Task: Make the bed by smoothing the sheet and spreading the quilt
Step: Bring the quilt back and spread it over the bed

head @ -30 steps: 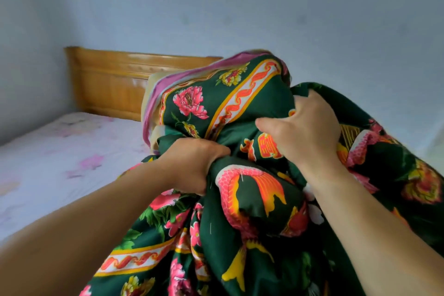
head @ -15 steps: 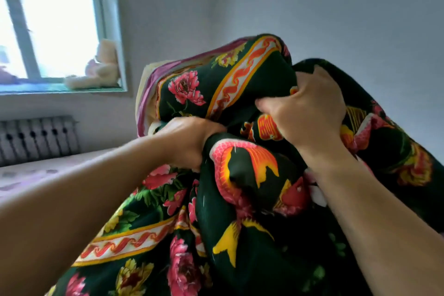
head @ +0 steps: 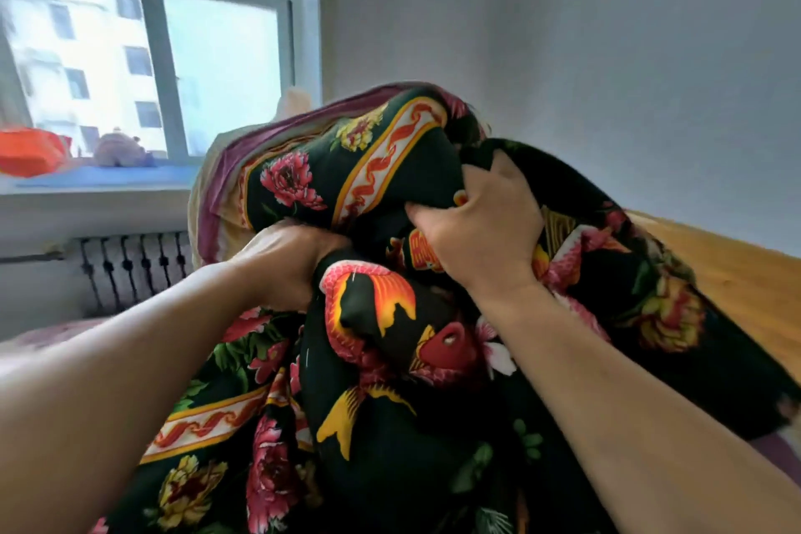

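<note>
Both hands hold a bunched dark green quilt printed with pink peonies, yellow flowers, red-and-orange fish and a white-and-orange ribbon border (head: 390, 360), lifted up in front of the person so that it fills the middle and lower part of the view. The left hand (head: 290, 264) has its grip clenched around a thick fold of the fabric, the fingers buried in the cloth and only the back of the hand and wrist showing. Just to the right of that grip and a little higher, the right hand (head: 481, 230) grasps another gathered fold, its fingers curled down into the fabric and the thumb pressed against the cloth toward the left grip. Between the two grips a rounded bulge of quilt with a fish motif pushes forward. Above and to the left of the left grip the quilt's pink-and-cream striped lining (head: 225, 186) shows along the turned-over edge. Beyond the right grip, on its far right, the quilt drapes over an orange-brown wooden bed board (head: 745, 286). Behind the left grip stand a white ribbed radiator (head: 130, 269) under a window (head: 173, 56), with an orange object (head: 30, 152) and a pale soft toy (head: 121, 150) on the blue sill. A strip of pale pink sheet (head: 47, 336) shows below the radiator, left of the left forearm.
</note>
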